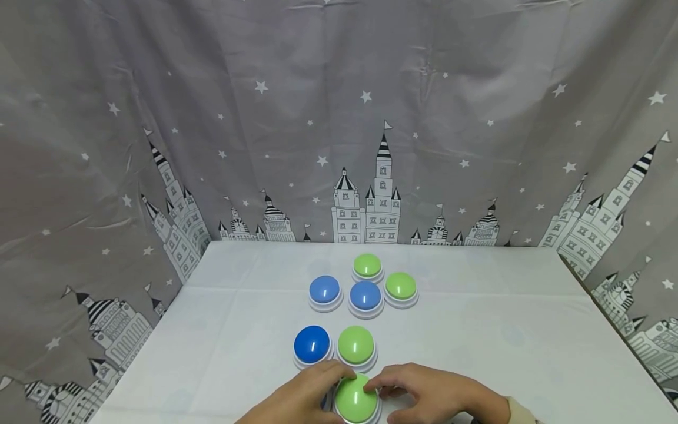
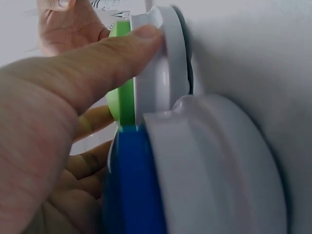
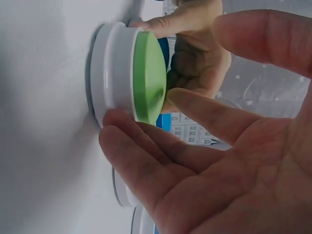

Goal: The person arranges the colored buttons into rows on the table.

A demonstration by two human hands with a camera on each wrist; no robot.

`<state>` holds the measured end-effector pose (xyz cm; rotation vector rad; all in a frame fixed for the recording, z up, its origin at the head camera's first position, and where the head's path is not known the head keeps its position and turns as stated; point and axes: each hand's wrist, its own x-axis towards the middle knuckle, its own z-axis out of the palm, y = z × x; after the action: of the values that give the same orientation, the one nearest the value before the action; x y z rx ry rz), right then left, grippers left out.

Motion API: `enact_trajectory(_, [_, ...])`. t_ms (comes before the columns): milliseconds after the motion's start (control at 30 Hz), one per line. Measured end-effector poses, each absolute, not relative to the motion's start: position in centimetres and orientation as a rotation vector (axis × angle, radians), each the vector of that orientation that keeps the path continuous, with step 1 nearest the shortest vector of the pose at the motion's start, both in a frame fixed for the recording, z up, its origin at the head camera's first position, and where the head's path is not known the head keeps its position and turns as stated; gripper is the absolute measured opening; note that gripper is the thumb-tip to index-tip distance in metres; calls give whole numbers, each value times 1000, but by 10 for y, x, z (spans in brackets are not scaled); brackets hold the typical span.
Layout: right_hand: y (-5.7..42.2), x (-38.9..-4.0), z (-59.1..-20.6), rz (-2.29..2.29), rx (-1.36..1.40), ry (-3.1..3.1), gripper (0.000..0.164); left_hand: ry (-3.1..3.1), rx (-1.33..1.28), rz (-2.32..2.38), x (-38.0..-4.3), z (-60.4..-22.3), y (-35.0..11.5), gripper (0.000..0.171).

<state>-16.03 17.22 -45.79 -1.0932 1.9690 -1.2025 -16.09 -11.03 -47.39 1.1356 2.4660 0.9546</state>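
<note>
A round green push button (image 1: 356, 399) on a white base lies at the near edge of the head view, between both hands. My left hand (image 1: 306, 396) grips it from the left, its thumb on the white base (image 2: 157, 73) in the left wrist view. From the right, my right hand (image 1: 426, 390) touches the base's side with relaxed fingers; its thumb (image 3: 261, 36) stands apart from the button. A dark blue button (image 2: 139, 180) sits right beside the green one, mostly hidden under my left hand in the head view.
Just beyond the hands are another dark blue button (image 1: 312, 344) and a green button (image 1: 356, 344). Farther back stand lighter blue buttons (image 1: 325, 289) (image 1: 365, 295) and green ones (image 1: 368, 265) (image 1: 401, 285). A grey castle-print curtain (image 1: 339, 88) hangs behind the white table (image 1: 477, 330).
</note>
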Motion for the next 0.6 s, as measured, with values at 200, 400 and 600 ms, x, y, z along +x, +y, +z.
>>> enact_trajectory(200, [168,-160,-462,-1230,-1091,1954,42,2451,1065,962,-162,-474,-116,59])
enact_trajectory(400, [167,-160,-464,-1209,-1099,1972,41,2414,991,984,-162,-473,-116,58])
enact_trajectory(600, [168,-161,-464,-1185,-1063,1998,40,2460,958,905,-160,-472,-107,65])
